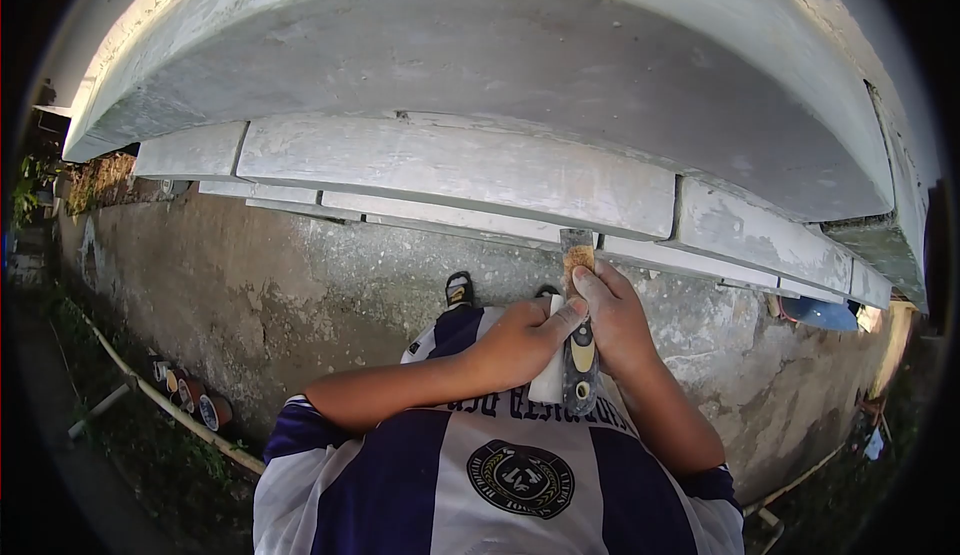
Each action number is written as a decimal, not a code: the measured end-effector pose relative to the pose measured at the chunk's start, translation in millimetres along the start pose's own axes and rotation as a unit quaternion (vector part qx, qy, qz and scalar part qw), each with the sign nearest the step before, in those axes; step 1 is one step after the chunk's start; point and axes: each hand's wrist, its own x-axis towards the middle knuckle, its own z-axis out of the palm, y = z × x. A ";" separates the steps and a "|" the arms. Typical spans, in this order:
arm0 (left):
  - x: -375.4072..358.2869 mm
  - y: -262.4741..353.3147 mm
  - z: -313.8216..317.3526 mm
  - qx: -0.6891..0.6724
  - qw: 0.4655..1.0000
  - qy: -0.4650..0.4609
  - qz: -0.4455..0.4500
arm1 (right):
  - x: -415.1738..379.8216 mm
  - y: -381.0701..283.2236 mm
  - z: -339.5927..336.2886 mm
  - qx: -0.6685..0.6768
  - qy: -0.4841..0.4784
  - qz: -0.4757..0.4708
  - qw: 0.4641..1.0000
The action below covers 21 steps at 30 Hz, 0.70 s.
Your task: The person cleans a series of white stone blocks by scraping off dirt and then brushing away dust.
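Observation:
A scraper point(581, 355) with a black and cream handle is held in front of my chest, its stained flat blade pointing up toward the wall. My right hand point(617, 317) grips it from the right, with the thumb on the blade near the handle. From the left, my left hand point(527, 338) is closed, its thumb against the scraper. A white piece point(547, 375), perhaps paper or cloth, sticks out below my left hand beside the handle. Just beyond the blade tip are pale wall blocks point(450, 168).
A large curved grey ledge point(500, 65) spans the view above the blocks. Below lies stained concrete point(330, 285) with my sandalled foot point(459, 289) on it. Several pots point(212, 412) and a bamboo pole point(160, 400) are at lower left. Something blue point(818, 312) is at right.

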 end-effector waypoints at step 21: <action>2.9 23.5 -11.4 -0.030 0.999 0.016 -0.032 | 14.7 -13.7 10.1 0.030 -0.001 -0.021 0.999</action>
